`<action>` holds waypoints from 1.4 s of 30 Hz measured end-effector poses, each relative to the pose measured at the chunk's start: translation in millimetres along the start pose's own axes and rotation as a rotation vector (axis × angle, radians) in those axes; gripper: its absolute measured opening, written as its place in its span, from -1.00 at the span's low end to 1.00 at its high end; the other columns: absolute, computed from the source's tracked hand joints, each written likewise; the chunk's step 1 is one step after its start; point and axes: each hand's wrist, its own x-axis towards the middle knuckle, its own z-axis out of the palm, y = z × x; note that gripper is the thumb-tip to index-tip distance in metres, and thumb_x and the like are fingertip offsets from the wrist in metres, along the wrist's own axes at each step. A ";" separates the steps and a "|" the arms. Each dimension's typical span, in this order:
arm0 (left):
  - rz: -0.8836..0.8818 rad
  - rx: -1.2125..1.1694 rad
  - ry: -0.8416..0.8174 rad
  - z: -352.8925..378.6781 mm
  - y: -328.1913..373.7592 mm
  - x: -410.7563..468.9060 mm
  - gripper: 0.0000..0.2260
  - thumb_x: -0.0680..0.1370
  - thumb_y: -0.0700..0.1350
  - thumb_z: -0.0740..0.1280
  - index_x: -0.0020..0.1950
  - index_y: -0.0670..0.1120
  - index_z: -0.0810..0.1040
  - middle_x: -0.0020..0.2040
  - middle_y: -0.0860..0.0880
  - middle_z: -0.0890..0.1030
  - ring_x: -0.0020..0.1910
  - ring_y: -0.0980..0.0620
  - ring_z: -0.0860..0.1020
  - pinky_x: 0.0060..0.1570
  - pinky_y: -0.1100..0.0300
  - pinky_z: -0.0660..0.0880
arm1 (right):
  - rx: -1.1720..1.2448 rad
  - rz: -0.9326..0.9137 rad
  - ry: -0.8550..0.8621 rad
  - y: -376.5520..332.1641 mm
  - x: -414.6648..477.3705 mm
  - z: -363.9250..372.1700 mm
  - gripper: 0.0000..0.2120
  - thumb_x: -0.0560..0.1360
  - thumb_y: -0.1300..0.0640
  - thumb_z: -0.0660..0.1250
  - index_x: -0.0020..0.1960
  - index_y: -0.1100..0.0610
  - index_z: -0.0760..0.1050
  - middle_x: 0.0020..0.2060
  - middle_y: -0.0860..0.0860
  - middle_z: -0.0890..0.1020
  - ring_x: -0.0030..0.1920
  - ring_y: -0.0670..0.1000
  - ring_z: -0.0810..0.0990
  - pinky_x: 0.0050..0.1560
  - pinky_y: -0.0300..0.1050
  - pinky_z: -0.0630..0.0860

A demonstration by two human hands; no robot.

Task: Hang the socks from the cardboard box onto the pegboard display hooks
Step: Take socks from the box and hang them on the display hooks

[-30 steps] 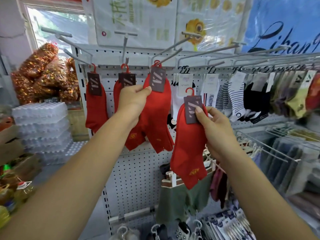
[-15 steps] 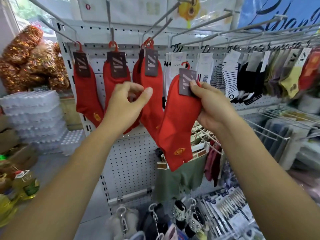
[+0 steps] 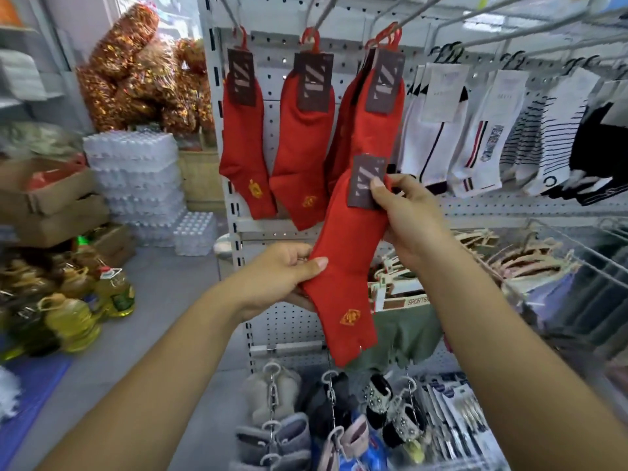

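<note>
The left hand (image 3: 282, 277) pinches the red sock pair (image 3: 346, 266) at mid-length, in front of the pegboard (image 3: 268, 127), below 3 hooks of hung red socks (image 3: 304, 147). The right hand (image 3: 411, 226) grips its brown tag (image 3: 363, 181).

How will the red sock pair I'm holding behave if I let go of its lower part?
Probably floppy: the red sock pair bends between the left hand and right hand, so its toe would likely swing down. The card tag looks stiffer, a firmer place to pinch. Likely light, as the hung pairs dangle from thin hooks.
</note>
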 end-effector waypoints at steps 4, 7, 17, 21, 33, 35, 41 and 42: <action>0.023 -0.009 0.071 -24.2 -6.6 -3.9 -0.76 0.69 -0.08 0.26 0.31 -0.13 0.56 0.07 -0.16 0.73 0.04 -0.12 0.72 0.03 -0.04 0.67 | -0.070 -0.098 -0.040 0.2 4.5 26.8 -0.92 0.60 0.06 0.37 0.03 0.06 0.54 -0.30 0.01 0.62 -0.40 -0.05 0.52 -0.44 -0.21 0.39; 0.099 -0.010 0.159 -40.4 9.5 -0.9 -0.79 0.69 -0.11 0.27 0.28 -0.13 0.57 0.06 -0.17 0.74 0.04 -0.11 0.72 -0.03 0.00 0.68 | 0.031 -0.205 -0.029 -12.8 13.6 47.0 -0.96 0.62 0.13 0.35 0.06 0.06 0.50 -0.41 -0.14 0.65 -0.41 -0.20 0.60 -0.47 -0.32 0.45; 0.334 0.151 0.544 -73.8 73.0 8.2 -0.90 0.57 -0.02 0.45 0.08 0.08 0.65 -0.05 0.10 0.74 -0.02 0.15 0.70 -0.02 0.17 0.65 | 0.046 -0.483 -0.021 -58.3 56.0 82.7 -0.80 0.63 0.22 0.30 0.12 -0.07 0.45 -0.23 -0.10 0.74 -0.16 -0.13 0.70 -0.12 -0.19 0.61; 0.444 0.147 0.755 -81.6 88.9 5.0 -0.76 0.55 0.01 0.48 0.20 0.06 0.62 0.05 0.10 0.72 0.06 0.17 0.67 0.17 0.05 0.61 | -0.034 -0.509 -0.018 -60.8 66.6 82.4 -0.80 0.62 0.21 0.30 0.11 -0.09 0.44 -0.24 -0.11 0.73 -0.15 -0.11 0.71 -0.06 -0.13 0.62; 0.693 0.408 0.853 -83.0 159.1 5.8 -0.57 0.61 -0.09 0.40 0.47 0.06 0.43 0.34 0.24 0.51 0.31 0.25 0.49 0.22 0.26 0.47 | -0.219 -0.507 -0.144 -72.2 69.2 73.9 -0.83 0.60 0.12 0.34 0.07 -0.15 0.46 -0.21 0.11 0.73 -0.12 0.22 0.70 -0.08 0.14 0.64; 0.669 0.409 0.858 -79.8 162.0 2.9 -0.57 0.62 -0.12 0.38 0.49 0.04 0.43 0.36 0.21 0.52 0.31 0.25 0.49 0.20 0.32 0.42 | -0.274 -0.488 -0.177 -75.5 68.6 68.1 -0.84 0.60 0.10 0.35 0.11 -0.12 0.45 -0.16 0.07 0.74 -0.08 0.18 0.71 0.01 0.18 0.65; 0.564 0.422 0.924 -59.7 153.5 -14.7 -0.55 0.62 -0.09 0.39 0.51 0.05 0.41 0.42 0.16 0.51 0.36 0.22 0.47 0.23 0.34 0.40 | -0.286 -0.458 -0.249 -63.4 51.3 44.8 -0.70 0.57 0.11 0.39 0.23 -0.09 0.39 0.06 -0.16 0.62 0.09 -0.15 0.64 0.12 -0.18 0.58; 0.546 0.426 0.944 -55.4 148.0 -18.7 -0.56 0.62 -0.08 0.39 0.49 0.06 0.43 0.39 0.18 0.52 0.34 0.25 0.48 0.21 0.36 0.40 | -0.283 -0.485 -0.245 -59.6 43.8 40.1 -0.69 0.57 0.12 0.40 0.24 -0.09 0.39 0.07 -0.22 0.59 0.13 -0.22 0.61 0.17 -0.24 0.55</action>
